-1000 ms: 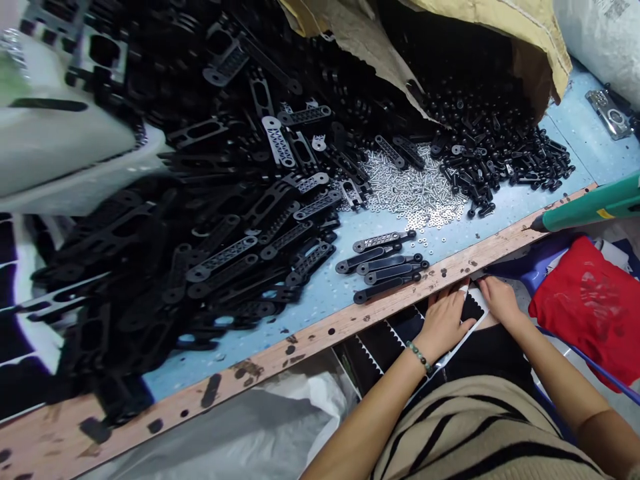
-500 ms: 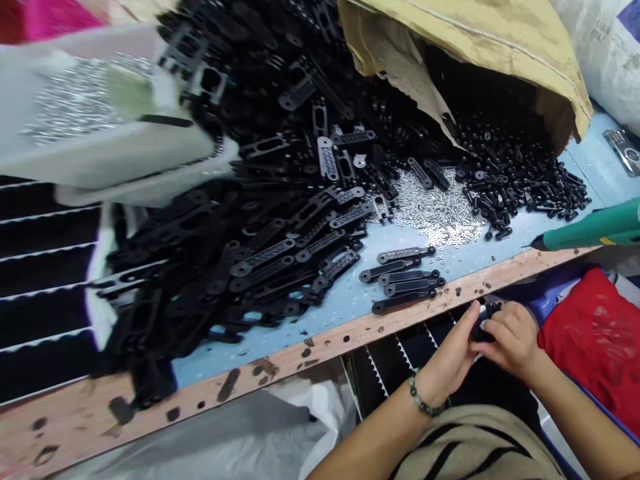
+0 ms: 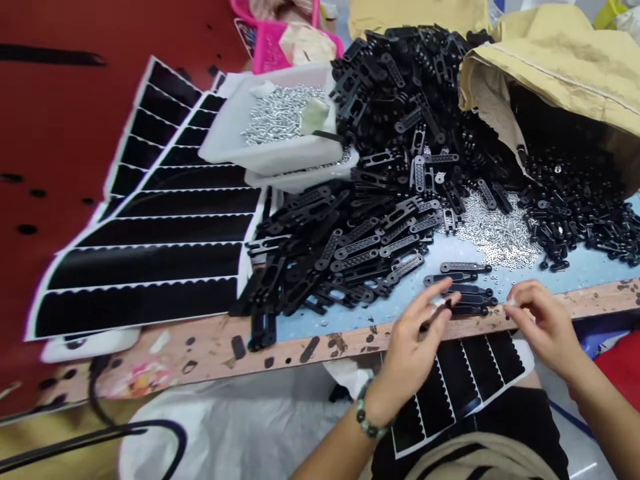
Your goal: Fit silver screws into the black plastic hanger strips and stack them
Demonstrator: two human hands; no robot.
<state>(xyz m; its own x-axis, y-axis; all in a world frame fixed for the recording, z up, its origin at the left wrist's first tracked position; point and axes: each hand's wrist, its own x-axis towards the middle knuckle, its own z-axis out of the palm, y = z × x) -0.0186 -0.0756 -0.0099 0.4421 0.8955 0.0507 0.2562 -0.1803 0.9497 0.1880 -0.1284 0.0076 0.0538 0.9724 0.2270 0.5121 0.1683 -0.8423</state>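
Observation:
My left hand (image 3: 407, 350), a beaded bracelet on its wrist, is closed on a small dark plastic part (image 3: 434, 320) above the wooden edge of the bench. The fingers cover much of that part. Off to the right, my right hand (image 3: 547, 327) has thumb and fingertips pinched over a tiny whitish piece (image 3: 510, 303), too small to name. Between and just beyond the hands lies a row of several black plastic arms (image 3: 470, 291) on the blue bench top. Silver pins and small rings (image 3: 500, 230) are heaped behind that row.
A large pile of black plastic links (image 3: 350, 247) spreads left of the row. White tubs (image 3: 230, 137) with metal pins stand behind it. Sheets of black strips (image 3: 145, 260) lie at left, another (image 3: 465, 380) on my lap. A yellow sack (image 3: 565, 60) spills small black parts (image 3: 585, 207).
My view has swung left. The hands, together before over the lap, are now apart: the left one holds the dark part, the right one has drawn away to the bench edge.

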